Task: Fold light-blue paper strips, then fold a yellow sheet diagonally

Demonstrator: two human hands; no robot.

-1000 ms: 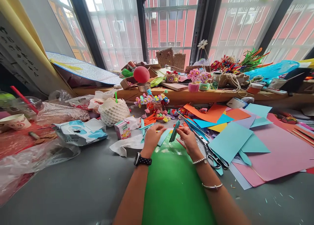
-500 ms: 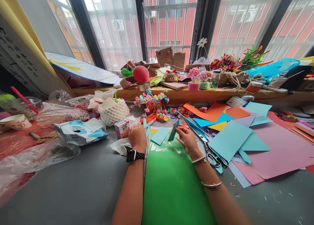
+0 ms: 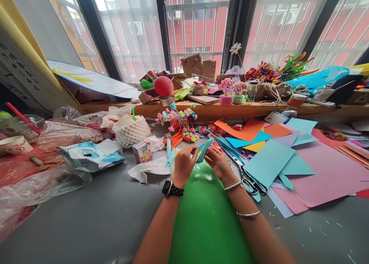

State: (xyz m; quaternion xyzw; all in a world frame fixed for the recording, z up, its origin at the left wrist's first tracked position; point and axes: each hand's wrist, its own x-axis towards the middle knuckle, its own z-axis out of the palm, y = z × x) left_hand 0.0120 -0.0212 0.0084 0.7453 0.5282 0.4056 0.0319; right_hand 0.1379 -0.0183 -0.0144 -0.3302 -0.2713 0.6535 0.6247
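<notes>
Hovering over the top end of the green mat (image 3: 215,218), here's the folded teal paper (image 3: 204,150), up between two hands and standing on edge, its layers fanned! The left hand (image 3: 184,165) has it pinched by the near left side, thumb against finger. Across from it, the right hand (image 3: 221,165) comes in with fingertips at the right edge, fingers partly spread; whether they're gripping or merely touching, I can't tell from here. The hands are close, just the paper between them.

What would make this tidy? Keep that left pinch steady and light, I'd say; squeeze hard and thin layers may buckle. Let the right fingertips line up the edges first, then press any crease from one end to the other. The mat below looks like a good flat backing for firm pressing. And mind the right forearm: scissors (image 3: 250,186) lie just beside it, near the loose teal sheets (image 3: 269,163), while a white tissue (image 3: 148,170) sits left of the left hand.
</notes>
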